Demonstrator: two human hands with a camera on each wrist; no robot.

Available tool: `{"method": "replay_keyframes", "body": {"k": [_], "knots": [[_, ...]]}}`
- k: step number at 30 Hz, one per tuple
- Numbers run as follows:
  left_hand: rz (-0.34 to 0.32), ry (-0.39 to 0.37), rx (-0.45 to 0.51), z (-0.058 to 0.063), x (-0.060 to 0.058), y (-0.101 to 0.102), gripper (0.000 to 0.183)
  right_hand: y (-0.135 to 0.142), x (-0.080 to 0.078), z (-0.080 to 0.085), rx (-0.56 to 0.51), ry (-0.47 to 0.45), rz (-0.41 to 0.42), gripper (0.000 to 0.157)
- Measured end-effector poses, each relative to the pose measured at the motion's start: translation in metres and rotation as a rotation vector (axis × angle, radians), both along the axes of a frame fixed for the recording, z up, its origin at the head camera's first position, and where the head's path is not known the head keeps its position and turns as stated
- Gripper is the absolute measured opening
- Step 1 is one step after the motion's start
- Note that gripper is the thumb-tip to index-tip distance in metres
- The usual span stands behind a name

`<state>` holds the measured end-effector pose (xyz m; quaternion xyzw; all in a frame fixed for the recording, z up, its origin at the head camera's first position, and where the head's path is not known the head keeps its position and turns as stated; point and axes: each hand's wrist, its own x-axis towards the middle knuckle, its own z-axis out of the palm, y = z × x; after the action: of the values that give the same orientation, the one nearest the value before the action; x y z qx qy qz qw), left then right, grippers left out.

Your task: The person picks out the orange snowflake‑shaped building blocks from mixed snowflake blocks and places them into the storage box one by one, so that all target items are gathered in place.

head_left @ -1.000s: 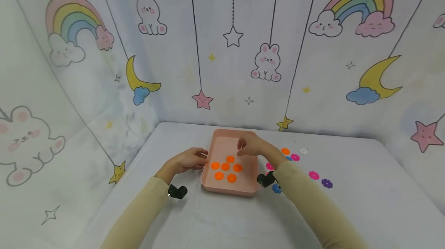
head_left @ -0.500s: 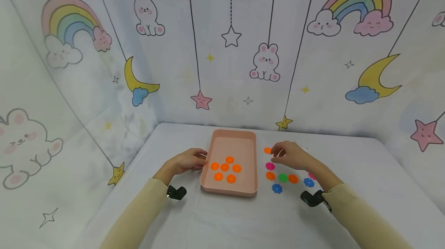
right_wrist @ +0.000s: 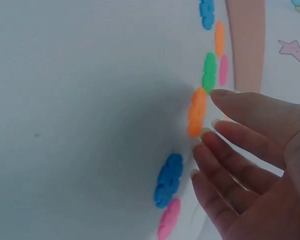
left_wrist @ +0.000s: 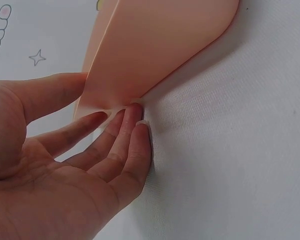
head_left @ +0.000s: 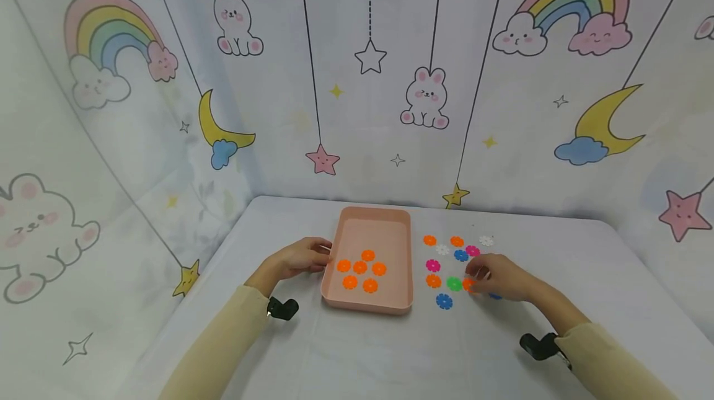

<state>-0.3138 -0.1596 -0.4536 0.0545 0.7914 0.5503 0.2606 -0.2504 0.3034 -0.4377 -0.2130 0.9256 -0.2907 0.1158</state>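
A pink tray (head_left: pixel 381 301) stands mid-table with several orange flower-shaped discs (head_left: pixel 360 267) lying in it. My left hand (head_left: pixel 301 255) holds the tray by its left side; the left wrist view has the thumb at the rim and the bent fingers (left_wrist: pixel 132 150) against the outer wall. Right of the tray my right hand (head_left: pixel 502 277) hovers low over an orange flower disc (right_wrist: pixel 197 112). Its thumb and curved fingers stand apart around that disc, and no grip shows. A green flower disc (head_left: pixel 454 284) lies just left, and a blue one (right_wrist: pixel 169 181) is beneath the hand.
More flower discs lie loose right of the tray: orange (head_left: pixel 429 240), white (head_left: pixel 487 241), pink (head_left: pixel 432 265) and blue (head_left: pixel 444 301). The white-covered table (head_left: pixel 334 356) ends at a patterned curtain (head_left: pixel 268 108) behind.
My right hand has left the space over the tray and moved right and nearer, down to the orange disc beside the green one. The left hand stays at the tray.
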Motion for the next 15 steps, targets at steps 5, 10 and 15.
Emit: {"method": "replay_keyframes", "body": {"k": [5, 10, 15], "knots": [[0.001, 0.007, -0.002, 0.0001, -0.0004, -0.0001, 0.052, 0.0032, 0.0020, -0.0057, -0.004, 0.007, -0.023, 0.027], [-0.003, 0.006, 0.000, -0.0003, -0.0007, -0.0001, 0.051, 0.0040, 0.0021, -0.0089, 0.001, 0.016, -0.035, 0.026], [0.001, 0.000, 0.007, -0.0012, -0.0004, -0.0003, 0.050, 0.0027, 0.0028, -0.0098, 0.003, 0.017, -0.037, 0.024]]}}
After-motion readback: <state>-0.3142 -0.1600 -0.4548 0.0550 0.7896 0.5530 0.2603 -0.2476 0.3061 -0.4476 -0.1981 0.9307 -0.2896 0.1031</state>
